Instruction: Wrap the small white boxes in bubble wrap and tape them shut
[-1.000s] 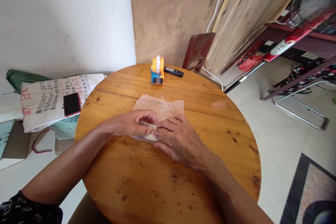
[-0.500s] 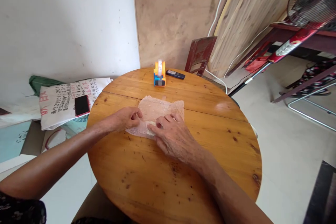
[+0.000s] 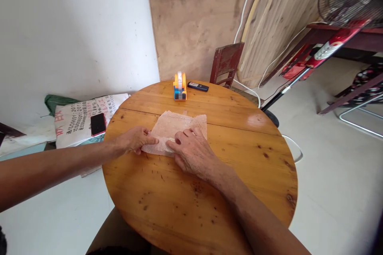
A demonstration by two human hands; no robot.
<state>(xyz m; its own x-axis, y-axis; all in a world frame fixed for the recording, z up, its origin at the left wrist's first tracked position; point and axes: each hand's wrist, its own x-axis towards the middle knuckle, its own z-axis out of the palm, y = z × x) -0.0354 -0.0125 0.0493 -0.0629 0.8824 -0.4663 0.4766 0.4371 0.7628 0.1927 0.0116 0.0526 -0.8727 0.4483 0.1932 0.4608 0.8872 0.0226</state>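
A translucent sheet of bubble wrap [image 3: 176, 121] lies flat on the round wooden table [image 3: 239, 147]. At its left near corner, my left hand [image 3: 137, 139] pinches the edge between thumb and fingers. My right hand [image 3: 194, 149] is on the near right part of the sheet, its fingers bent and its thumb pressing down. A whitish, thicker patch of the wrap shows by that thumb; what is inside it, if anything, I cannot make out. A small strip of clear tape [image 3: 185, 112] sticks out at the sheet's far edge.
Beyond the sheet stand an orange and blue tape dispenser [image 3: 180, 87] and a dark remote control [image 3: 198, 86]. A phone [image 3: 98, 124] rests on a printed sack [image 3: 80, 117] at the left. A wooden chair [image 3: 226, 61] is behind the table; a fan [image 3: 344, 0] stands right.
My left hand has shifted left and slightly down, now gripping the sheet's left corner. My right hand stays on the wrap. The camera view has turned slightly.
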